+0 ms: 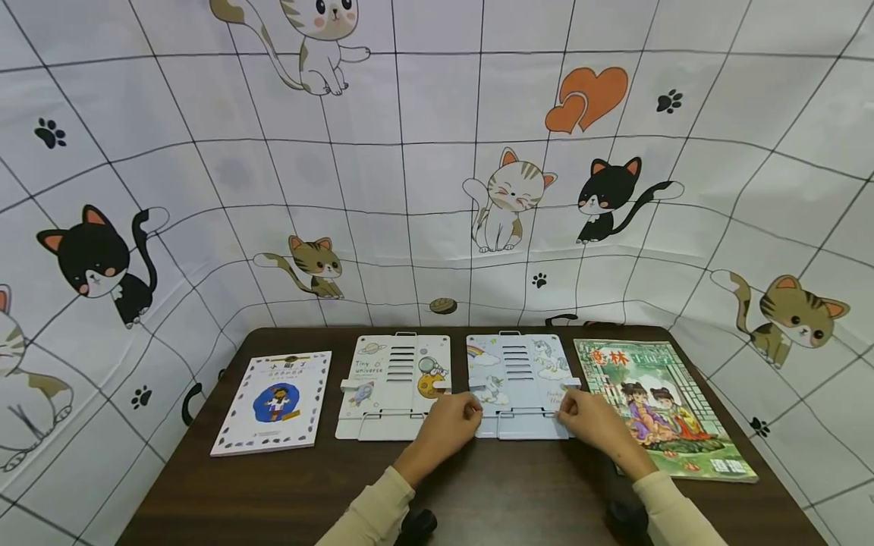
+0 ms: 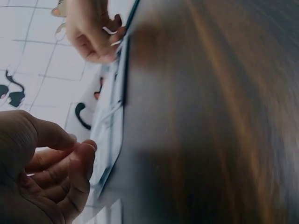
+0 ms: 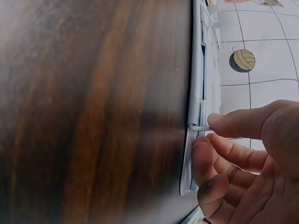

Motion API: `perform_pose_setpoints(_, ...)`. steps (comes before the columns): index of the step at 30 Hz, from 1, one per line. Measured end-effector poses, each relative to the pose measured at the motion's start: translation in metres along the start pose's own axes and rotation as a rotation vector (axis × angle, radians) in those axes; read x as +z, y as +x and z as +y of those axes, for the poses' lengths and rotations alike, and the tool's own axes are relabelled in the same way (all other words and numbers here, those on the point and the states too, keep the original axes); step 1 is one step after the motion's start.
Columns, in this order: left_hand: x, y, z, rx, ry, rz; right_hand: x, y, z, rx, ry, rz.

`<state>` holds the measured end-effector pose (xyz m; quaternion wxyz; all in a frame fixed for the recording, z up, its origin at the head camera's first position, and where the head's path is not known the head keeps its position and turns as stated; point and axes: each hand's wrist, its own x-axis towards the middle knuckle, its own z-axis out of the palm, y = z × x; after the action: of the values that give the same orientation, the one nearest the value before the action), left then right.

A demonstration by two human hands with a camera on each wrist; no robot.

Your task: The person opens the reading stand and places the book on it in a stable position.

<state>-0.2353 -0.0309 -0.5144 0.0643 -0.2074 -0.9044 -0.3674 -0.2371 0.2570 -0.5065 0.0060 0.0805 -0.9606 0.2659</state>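
Observation:
A pale blue book stand (image 1: 517,379) with unicorn and rainbow pictures lies flat on the desk. My left hand (image 1: 447,417) is at its left lower edge, thumb and fingertips brought close together; whether anything is between them does not show clearly. At the right lower edge, my right hand (image 1: 595,421) pinches a thin wire support (image 3: 201,128) of this stand between thumb and finger. To the left lies a cream book stand (image 1: 372,393) printed "Tiny universe", also flat, and my left hand covers its lower right corner.
A white booklet (image 1: 276,402) lies on the left of the brown desk (image 1: 273,493). On the right, a green magazine (image 1: 662,409) lies close to my right hand. A cat-printed curtain (image 1: 437,174) hangs behind the desk.

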Motion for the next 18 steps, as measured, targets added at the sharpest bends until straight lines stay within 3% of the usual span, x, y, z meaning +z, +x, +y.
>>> perform_pose_setpoints(6,0.019,0.002,0.006,-0.040,0.029,-0.069,0.004,0.000,0.001,0.009,0.025,-0.002)
perform_pose_setpoints(10,0.025,0.004,0.008,-0.032,0.063,-0.072,0.003,0.000,0.000,0.014,0.024,-0.003)
perform_pose_setpoints(18,0.034,0.004,0.009,-0.052,0.064,-0.087,0.001,-0.004,-0.001,0.033,0.084,-0.095)
